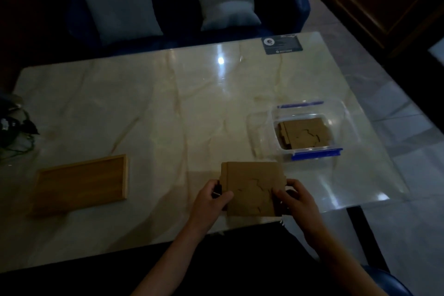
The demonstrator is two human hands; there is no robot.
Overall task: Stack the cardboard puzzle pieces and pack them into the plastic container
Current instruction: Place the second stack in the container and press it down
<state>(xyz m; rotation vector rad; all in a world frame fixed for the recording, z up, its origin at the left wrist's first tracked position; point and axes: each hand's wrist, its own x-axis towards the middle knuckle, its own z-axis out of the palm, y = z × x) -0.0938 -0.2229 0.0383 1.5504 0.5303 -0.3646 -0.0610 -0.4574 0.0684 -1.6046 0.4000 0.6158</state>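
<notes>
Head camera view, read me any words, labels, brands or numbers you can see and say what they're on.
Dark card at the table's far edge: a round logo and lines of print, too small and blurred to read.
Cardboard puzzle pieces, plastic container, wooden tray: no text visible.

The table (168,108) has a glossy, polished stone-like top, pale with tan veins, and it mirrors a lamp at 12 o'clock. The plastic container (310,108) at 3 o'clock is clear, smooth plastic with blue plastic clips. The puzzle pieces (252,185) at 6 o'clock are matt brown cardboard, as are those inside the container. The tray (81,185) at 9 o'clock looks like smooth, satin-finished wood, though the dim light makes that uncertain. The cushions (120,5) at 11 o'clock are soft matt cloth.
</notes>
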